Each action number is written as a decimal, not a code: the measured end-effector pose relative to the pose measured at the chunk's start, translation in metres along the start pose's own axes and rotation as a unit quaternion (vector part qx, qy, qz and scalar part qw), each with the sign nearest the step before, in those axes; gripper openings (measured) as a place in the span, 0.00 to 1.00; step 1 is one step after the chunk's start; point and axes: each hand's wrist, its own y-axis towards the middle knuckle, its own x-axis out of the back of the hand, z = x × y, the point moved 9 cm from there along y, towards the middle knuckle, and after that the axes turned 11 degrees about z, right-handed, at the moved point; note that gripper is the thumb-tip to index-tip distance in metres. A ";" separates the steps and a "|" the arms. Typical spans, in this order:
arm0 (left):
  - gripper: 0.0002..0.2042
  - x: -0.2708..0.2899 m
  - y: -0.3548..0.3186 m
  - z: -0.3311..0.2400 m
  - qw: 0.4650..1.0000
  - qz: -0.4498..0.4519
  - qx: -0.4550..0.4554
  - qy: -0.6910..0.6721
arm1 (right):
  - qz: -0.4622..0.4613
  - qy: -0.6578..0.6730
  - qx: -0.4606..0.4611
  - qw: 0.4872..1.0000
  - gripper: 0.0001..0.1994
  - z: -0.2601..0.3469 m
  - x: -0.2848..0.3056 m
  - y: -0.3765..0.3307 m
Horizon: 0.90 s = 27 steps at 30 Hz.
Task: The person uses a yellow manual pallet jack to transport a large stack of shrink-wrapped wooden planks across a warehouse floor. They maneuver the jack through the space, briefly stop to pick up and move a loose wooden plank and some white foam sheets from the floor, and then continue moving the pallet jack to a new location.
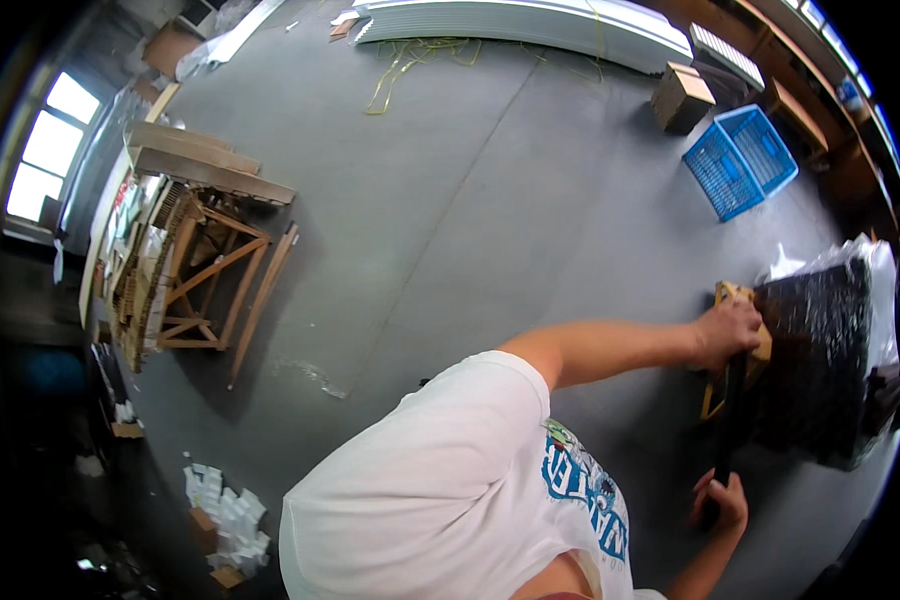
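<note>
My left hand (727, 332) closes around the upper end of a long, narrow black strip (732, 420), beside a yellowish wooden frame (762, 345). Lower down, my right hand (722, 502) has its fingers curled around the strip's other end. Whether the strip is stiff or a band of film cannot be made out. Just right of both hands stands a bulky bundle (815, 350) wrapped in shiny black film. Clear plastic (882, 300) covers its far right side. The strip runs close along the bundle's near side, and my left hand hides part of the wooden frame.
A blue plastic crate (740, 165) and a cardboard box (682, 98) stand on the grey floor beyond the bundle. Long white panels (520, 30) lie at the back. Wooden frames (210, 270) are stacked at left, with white scraps (228, 515) near them.
</note>
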 end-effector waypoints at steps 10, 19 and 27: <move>0.19 0.073 -0.085 -0.088 1.000 -0.013 -0.028 0.000 | -0.265 -0.201 0.093 0.938 0.10 -0.004 -0.101 -0.072; 0.32 0.169 -0.194 -0.032 0.987 0.108 0.101 -0.070 | -0.553 -0.616 0.141 0.543 0.39 0.174 -0.180 -0.057; 0.19 0.125 -0.351 0.104 0.887 0.274 0.364 -0.074 | -0.702 -0.591 -0.080 0.390 0.37 0.304 0.087 -0.125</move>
